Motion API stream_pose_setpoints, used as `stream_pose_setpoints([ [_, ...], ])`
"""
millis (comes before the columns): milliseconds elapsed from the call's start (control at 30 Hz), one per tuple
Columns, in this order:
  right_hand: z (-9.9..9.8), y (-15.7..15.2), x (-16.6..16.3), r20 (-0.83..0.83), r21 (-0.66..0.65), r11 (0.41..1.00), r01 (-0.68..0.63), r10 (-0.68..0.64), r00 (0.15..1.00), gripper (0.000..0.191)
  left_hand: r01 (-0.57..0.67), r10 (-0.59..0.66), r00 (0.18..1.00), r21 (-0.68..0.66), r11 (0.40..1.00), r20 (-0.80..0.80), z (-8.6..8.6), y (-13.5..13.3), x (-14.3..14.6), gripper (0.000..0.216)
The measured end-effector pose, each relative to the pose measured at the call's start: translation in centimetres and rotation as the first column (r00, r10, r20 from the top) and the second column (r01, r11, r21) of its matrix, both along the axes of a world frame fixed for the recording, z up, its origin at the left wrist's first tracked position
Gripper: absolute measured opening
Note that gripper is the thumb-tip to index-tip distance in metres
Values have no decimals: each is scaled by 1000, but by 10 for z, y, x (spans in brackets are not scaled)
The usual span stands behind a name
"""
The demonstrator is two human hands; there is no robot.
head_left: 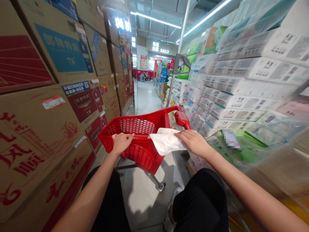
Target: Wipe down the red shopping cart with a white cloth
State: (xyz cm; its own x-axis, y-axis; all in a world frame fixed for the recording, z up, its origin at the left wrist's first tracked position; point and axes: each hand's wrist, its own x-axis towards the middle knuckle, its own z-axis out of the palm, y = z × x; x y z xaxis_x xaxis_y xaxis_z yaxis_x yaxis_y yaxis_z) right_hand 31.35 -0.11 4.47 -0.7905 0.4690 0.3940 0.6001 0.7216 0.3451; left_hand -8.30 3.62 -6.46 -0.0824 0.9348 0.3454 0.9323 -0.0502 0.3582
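A small red plastic shopping cart (pixel 146 158) with perforated walls stands on the floor between my knees. My left hand (pixel 120 142) is closed over the near rim at its left side. In my right hand (pixel 193 140) is a white cloth (pixel 166 141), pinched under the fingers and draped over the cart's right end. Just beyond that hand is the cart's red handle (pixel 182 119). A tall metal pole (pixel 172 85) with a grey grip (pixel 181 64) rises behind the cart. The cart's inside bottom is mostly hidden, and my right fingertips are partly covered by the cloth.
Stacked cardboard cartons (pixel 58 112) wall the left side. White wrapped paper packs (pixel 243 90) are piled high on the right, with a green pack (pixel 251 145) lower down. A tiled aisle (pixel 147 95) runs ahead to a blue stool (pixel 142 77). A caster wheel (pixel 161 186) sits under the cart.
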Motion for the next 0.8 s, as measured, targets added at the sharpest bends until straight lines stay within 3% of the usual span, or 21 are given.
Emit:
stream_pose_setpoints([
  [200, 12, -19, -13, -64, -90, 977, -191, 186, 981, 39, -94, 93, 995, -59, 994, -33, 3, 6, -39, 38],
  [300, 14, -25, -29, -103, -120, 967, -227, 215, 971, 41, -145, 145, 989, -17, 989, 11, 17, -7, -30, 35],
  [367, 16, -28, -42, -140, -147, 958, -245, 225, 964, 41, -74, 68, 992, 60, 995, 105, 32, -23, -9, 33],
  [467, 17, -30, -56, -331, -162, 977, -140, 80, 940, 39, 165, -194, 959, 146, 975, 206, 56, -52, 29, 33],
  [567, 12, -29, -61, -591, -300, 950, 88, -257, 765, 38, 255, -324, 887, 235, 938, 330, 70, -76, 58, 29],
  [633, 5, -29, -62, -621, -557, 829, 45, -453, 640, 43, 304, -372, 873, 243, 921, 316, 73, -86, 67, 27],
  [667, 1, -29, -62, -586, -703, 709, -48, -540, 605, 47, 326, -387, 878, 239, 915, 281, 72, -89, 69, 28],
  [700, -2, -30, -63, -529, -820, 548, -166, -613, 587, 50, 342, -395, 887, 235, 910, 239, 71, -91, 69, 28],
  [767, -8, -32, -66, -436, -887, 231, -399, -702, 563, 53, 357, -400, 900, 234, 904, 175, 69, -93, 66, 32],
  [800, -10, -33, -68, -417, -861, 126, -492, -728, 544, 53, 361, -403, 901, 234, 903, 161, 68, -92, 64, 34],
])
